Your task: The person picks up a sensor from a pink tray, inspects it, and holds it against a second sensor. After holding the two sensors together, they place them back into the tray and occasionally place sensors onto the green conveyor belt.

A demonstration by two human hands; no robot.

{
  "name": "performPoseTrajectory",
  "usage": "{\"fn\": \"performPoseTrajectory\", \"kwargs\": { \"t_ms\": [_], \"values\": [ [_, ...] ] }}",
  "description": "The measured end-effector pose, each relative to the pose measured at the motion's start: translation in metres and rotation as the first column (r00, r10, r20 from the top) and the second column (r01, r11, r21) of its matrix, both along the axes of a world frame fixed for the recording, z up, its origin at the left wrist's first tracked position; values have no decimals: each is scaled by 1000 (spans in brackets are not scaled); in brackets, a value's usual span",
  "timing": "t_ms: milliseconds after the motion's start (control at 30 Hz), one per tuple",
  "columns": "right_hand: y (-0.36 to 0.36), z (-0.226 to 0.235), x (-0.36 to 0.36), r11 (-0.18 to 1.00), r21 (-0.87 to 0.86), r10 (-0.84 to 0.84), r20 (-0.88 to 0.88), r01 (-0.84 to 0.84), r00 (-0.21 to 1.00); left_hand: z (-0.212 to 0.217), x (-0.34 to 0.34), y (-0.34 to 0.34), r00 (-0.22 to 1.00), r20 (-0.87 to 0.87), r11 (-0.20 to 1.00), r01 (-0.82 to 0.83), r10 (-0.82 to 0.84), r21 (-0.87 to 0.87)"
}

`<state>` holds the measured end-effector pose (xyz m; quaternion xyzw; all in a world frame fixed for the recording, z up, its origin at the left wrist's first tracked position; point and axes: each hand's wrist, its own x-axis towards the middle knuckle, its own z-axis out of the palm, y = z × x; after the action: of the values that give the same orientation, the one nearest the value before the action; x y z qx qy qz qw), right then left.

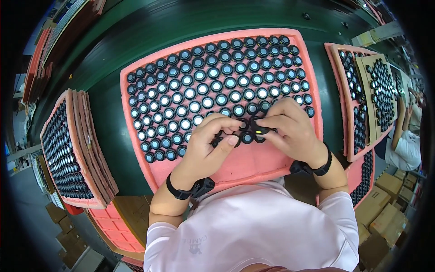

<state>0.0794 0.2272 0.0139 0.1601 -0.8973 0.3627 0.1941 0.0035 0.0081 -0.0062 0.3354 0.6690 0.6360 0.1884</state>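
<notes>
Together, both hands [253, 136] pinch small black lens caps [248, 131] over the pink foam tray [253, 165].

Dark green flat worktable [136, 36]. On it: big pink foam tray [253, 165] centre, stack of pink foam trays [93, 145] left, more pink foam trays [337, 81] right edge.

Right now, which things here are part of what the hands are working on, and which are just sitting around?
In use:
- left hand and right hand, fingertips on small round black lens caps
- pink foam tray holding rows of those caps

Lying about:
- stack of filled trays at left
- trays at right
- cardboard boxes
- green table
</notes>
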Motion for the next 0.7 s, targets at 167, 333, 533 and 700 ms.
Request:
{"fn": "performPoseTrajectory", "kwargs": {
  "t_ms": [167, 333, 533, 700],
  "values": [
    [35, -3, 31, 993, 117, -31, 96, 20, 995, 2, -2, -3, 1000, 15, 998, 18, -17, -53],
    [45, -10, 54, 951, 295, -140, 138, 94, 981, 2, -1, -3, 999, 39, 997, 15, -12, -75],
    [49, -19, 73, 870, 492, -66, 139, -11, 988, 3, -2, -4, 999, 41, 997, -8, 11, -73],
    [51, -21, 71, 866, 500, -52, 125, -18, 991, 3, -1, -3, 1000, 30, 998, -5, 7, -67]
  ]
}}
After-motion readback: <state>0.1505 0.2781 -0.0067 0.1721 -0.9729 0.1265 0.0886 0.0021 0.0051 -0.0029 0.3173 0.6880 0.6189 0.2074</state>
